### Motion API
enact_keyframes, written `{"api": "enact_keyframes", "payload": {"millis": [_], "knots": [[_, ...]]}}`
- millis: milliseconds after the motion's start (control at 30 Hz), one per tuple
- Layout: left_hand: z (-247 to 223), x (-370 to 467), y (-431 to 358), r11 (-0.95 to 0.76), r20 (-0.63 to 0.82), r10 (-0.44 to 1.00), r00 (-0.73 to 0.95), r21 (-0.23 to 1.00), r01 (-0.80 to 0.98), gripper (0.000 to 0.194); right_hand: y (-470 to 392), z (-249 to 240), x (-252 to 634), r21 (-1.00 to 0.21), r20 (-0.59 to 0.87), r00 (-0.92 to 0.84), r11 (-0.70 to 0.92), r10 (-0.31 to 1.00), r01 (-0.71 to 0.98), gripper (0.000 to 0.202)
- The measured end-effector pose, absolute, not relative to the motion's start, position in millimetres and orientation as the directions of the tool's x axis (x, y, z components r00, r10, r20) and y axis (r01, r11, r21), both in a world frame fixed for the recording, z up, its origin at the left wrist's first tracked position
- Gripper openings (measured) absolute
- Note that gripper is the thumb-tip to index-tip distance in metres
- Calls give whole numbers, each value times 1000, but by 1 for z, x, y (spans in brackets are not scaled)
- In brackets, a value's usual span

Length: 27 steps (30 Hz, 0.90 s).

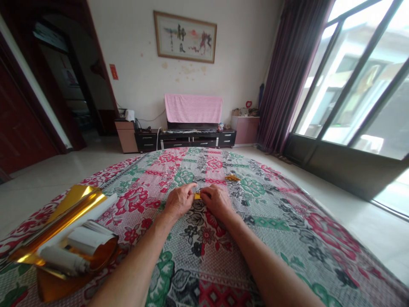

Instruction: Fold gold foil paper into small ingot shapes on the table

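Observation:
A small piece of gold paper point(197, 196) lies between my two hands, low over the patterned cloth point(191, 264). My left hand point(181, 199) has its fingers bent at the paper's left edge, the index finger reaching forward. On the opposite side, my right hand point(217, 201) pinches the paper's right edge with curled fingers. Just beyond my right hand rests a crumpled or folded gold piece point(233, 178) on the cloth. The far sides of my fingertips are hidden.
Rolled and curled sheets of gold paper point(73, 213) with pale undersides lie at the left. Past the cloth's far edge stand a low black cabinet point(191, 140) and a screen under a pink cover point(193, 108). Windows point(351, 76) line the right side.

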<state>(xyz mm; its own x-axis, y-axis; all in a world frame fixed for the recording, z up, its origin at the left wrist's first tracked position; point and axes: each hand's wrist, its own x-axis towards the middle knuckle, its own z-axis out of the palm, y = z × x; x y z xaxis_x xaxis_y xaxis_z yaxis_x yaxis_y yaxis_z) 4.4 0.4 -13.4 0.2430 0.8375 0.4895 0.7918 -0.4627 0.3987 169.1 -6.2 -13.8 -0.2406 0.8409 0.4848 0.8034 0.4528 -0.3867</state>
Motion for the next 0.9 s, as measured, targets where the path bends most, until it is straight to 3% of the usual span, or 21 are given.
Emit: {"api": "enact_keyframes", "payload": {"millis": [433, 567, 900], "knots": [[-20, 6, 5, -472, 525, 802, 285, 265, 841, 37, -6, -16, 168, -350, 480, -205, 400, 853, 847, 20], [-26, 5, 6, -498, 534, 780, 328, 210, 842, 24, -7, -13, 168, -337, 472, -213, 399, 855, 852, 21], [-21, 6, 1, -517, 479, 797, 369, 226, 825, 24, -11, -10, 167, -335, 436, -237, 401, 868, 853, 19]]}}
